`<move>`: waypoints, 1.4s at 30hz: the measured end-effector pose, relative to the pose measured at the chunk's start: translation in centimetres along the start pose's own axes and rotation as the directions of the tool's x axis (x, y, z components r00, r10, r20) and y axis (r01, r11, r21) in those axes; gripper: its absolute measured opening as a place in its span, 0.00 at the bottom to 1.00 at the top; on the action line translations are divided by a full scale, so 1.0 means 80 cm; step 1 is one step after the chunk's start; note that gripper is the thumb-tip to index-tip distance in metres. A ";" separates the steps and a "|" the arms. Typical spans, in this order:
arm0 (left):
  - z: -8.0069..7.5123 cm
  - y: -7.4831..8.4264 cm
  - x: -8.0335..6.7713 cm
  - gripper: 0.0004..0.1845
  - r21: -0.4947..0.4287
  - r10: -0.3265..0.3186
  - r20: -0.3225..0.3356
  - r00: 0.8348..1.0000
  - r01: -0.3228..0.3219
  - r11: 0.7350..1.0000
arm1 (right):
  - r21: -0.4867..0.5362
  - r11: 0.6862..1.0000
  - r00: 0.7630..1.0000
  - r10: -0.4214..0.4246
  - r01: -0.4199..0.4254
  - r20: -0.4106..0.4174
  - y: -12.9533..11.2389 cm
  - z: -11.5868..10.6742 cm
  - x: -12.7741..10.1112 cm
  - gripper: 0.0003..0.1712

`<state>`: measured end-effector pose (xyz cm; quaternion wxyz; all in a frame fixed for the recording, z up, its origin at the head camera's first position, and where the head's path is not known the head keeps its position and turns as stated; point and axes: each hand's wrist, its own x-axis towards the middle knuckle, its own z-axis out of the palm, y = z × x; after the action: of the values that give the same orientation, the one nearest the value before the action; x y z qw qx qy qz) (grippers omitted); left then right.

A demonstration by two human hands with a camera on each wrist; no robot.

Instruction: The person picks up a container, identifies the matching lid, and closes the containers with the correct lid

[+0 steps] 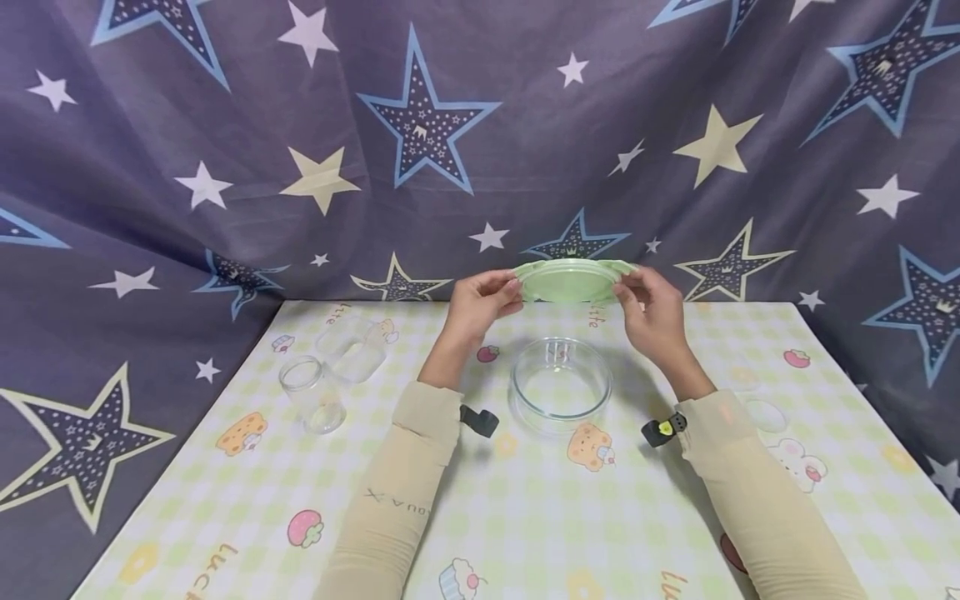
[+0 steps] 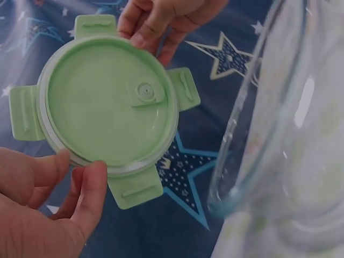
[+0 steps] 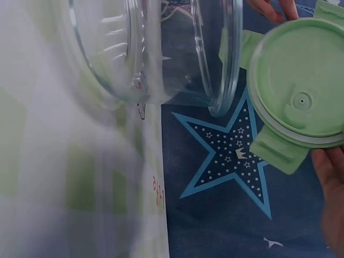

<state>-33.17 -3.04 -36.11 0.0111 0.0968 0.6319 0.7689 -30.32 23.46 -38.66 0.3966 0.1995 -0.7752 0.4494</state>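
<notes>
A round green lid (image 1: 568, 282) with clip flaps round its rim is held up above the far part of the table. My left hand (image 1: 480, 304) pinches its left edge between thumb and fingers. At the opposite edge my right hand (image 1: 651, 310) pinches it the same way. The lid's face with a small round valve shows in the left wrist view, where the lid (image 2: 110, 102) has its flaps swung outward. Below and nearer to me, a round clear glass bowl (image 1: 561, 408) stands uncovered on the table between my forearms.
To the left stands a clear jar (image 1: 313, 400), and behind it lies a clear, squarish container (image 1: 358, 354). A small clear disc (image 1: 765, 415) lies right of my right forearm. The checked tablecloth (image 1: 525, 533) ends at a star-patterned curtain (image 1: 480, 167).
</notes>
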 end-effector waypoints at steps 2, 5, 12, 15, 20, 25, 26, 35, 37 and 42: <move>0.001 0.003 -0.001 0.13 -0.043 -0.020 0.015 1.000 0.021 0.999 | 0.001 0.999 0.999 -0.042 0.042 -0.029 -0.002 0.002 0.000 0.11; 0.000 0.006 -0.003 0.14 -0.100 -0.060 0.033 0.998 0.063 0.993 | 0.015 0.996 0.994 -0.091 0.092 -0.058 -0.005 0.005 0.000 0.12; -0.006 0.007 0.000 0.17 -0.248 -0.214 0.015 0.977 0.211 0.945 | -0.018 0.984 0.984 -0.178 0.177 -0.028 -0.010 0.004 0.000 0.15; -0.009 0.006 0.001 0.15 -0.277 -0.255 -0.007 0.967 0.243 0.930 | -0.035 0.971 0.972 -0.236 0.236 0.009 -0.006 0.002 -0.002 0.16; -0.013 0.004 0.002 0.12 -0.294 -0.270 -0.027 0.962 0.251 0.922 | -0.018 0.942 0.942 -0.335 0.335 0.039 0.000 0.002 -0.004 0.19; -0.019 0.004 0.002 0.16 -0.302 -0.264 -0.014 0.964 0.248 0.921 | -0.022 0.921 0.920 -0.388 0.390 0.061 0.000 0.003 -0.003 0.20; -0.020 0.004 0.002 0.17 -0.302 -0.268 -0.008 0.963 0.253 0.919 | -0.024 0.916 0.915 -0.399 0.401 0.068 0.000 0.003 -0.003 0.20; -0.029 0.001 0.006 0.22 -0.356 -0.341 0.006 0.940 0.321 0.878 | -0.006 0.889 0.885 -0.456 0.459 0.095 -0.007 -0.001 -0.003 0.20; -0.029 0.000 0.006 0.21 -0.360 -0.336 0.002 0.942 0.314 0.879 | -0.005 0.889 0.885 -0.455 0.458 0.101 -0.008 -0.001 -0.003 0.20; -0.025 -0.002 0.006 0.17 -0.352 -0.300 -0.025 0.954 0.273 0.895 | -0.040 0.891 0.885 -0.443 0.452 0.142 -0.010 -0.004 -0.001 0.19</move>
<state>-33.98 -4.86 -36.57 0.1161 -0.0311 0.4947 0.8607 -29.62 23.33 -38.18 0.4457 0.3870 -0.7480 0.3036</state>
